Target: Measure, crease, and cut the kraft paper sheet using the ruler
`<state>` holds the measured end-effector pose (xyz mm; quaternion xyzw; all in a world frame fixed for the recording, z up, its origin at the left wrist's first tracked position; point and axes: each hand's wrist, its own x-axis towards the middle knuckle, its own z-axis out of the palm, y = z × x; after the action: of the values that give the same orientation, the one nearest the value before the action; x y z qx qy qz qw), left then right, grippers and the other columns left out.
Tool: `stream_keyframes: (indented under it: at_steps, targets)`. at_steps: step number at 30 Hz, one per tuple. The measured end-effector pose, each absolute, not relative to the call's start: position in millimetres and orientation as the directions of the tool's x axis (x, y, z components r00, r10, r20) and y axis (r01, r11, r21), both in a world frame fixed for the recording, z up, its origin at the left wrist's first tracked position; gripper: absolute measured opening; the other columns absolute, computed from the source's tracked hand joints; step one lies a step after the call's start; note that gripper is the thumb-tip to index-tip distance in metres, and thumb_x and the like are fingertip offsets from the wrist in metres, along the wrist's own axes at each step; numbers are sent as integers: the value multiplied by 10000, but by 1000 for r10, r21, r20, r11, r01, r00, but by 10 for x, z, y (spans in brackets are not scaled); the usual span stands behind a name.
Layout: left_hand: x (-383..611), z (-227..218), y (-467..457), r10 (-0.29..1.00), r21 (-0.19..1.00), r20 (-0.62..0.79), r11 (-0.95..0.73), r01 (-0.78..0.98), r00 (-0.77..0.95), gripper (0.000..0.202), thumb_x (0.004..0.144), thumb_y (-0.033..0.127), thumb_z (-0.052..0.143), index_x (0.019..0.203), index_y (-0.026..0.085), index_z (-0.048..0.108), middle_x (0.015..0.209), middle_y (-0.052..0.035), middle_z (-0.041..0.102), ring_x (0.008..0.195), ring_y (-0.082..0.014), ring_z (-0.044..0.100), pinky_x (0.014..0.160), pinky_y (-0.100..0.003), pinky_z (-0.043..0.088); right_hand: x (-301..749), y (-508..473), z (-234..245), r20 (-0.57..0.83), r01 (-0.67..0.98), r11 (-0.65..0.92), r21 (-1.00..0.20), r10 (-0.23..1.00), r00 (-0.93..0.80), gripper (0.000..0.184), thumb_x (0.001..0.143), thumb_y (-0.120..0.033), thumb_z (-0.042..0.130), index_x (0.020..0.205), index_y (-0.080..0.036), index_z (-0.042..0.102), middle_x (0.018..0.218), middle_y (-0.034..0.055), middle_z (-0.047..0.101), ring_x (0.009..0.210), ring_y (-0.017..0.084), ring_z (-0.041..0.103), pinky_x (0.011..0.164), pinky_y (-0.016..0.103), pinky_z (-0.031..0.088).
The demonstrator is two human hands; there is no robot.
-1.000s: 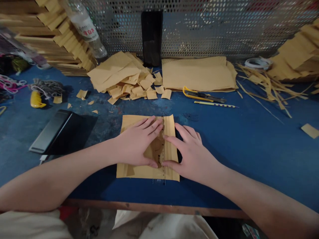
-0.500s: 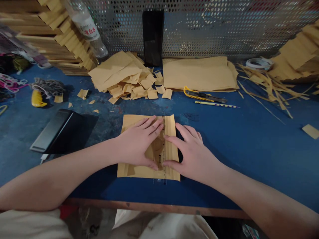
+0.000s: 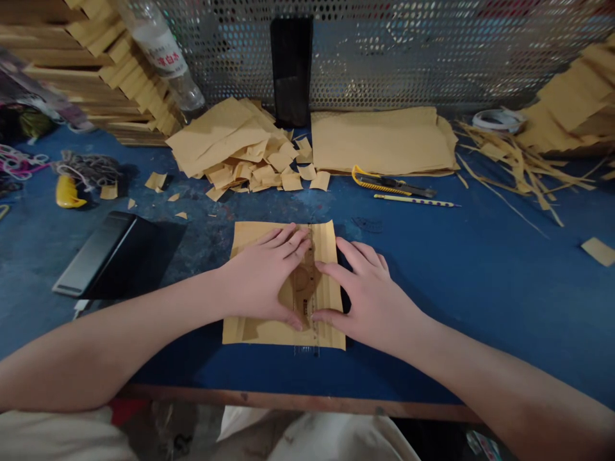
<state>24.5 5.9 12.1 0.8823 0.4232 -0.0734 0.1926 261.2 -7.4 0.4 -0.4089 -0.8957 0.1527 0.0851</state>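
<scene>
A folded piece of brown kraft paper (image 3: pixel 327 242) lies flat on the blue table in front of me. On top of it rests a clear plastic ruler (image 3: pixel 303 291), running lengthwise toward me, its near end poking past the paper's lower edge. My left hand (image 3: pixel 264 278) is spread flat over the ruler and the paper's left part, pressing down, fingers stretched out. My right hand (image 3: pixel 368 291) has its fingers apart; its thumb and index fingertips touch the paper along the ruler's right edge, while the other fingers lie over the paper's right border.
Behind the paper are a yellow utility knife (image 3: pixel 391 184), a pencil (image 3: pixel 416 201), paper scraps (image 3: pixel 264 173) and stacked kraft sheets (image 3: pixel 384 141). A black phone (image 3: pixel 291 73) leans on the mesh panel. A dark device (image 3: pixel 98 253) with a cable stands at left, paper strips (image 3: pixel 521 169) at right.
The whole view has shifted slightly, with things appearing a little further left. Both hands, the ruler and the paper keep nearly the same positions relative to each other.
</scene>
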Motion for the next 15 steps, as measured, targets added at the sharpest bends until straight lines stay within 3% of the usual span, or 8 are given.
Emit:
stream_keyframes:
  at_steps: [15]
  targets:
    - [212,91,69,701,300,-261,-594,746,663,1302,720,855,646,1617,18,210,1707,-239,89,1592,-427,61,1290,-540,81,2619,-71,23,22,700,628,-340,749,-662,649,810,-570,784,1330,-197,672,1498,230,474,1369,437,435,1063,670,430]
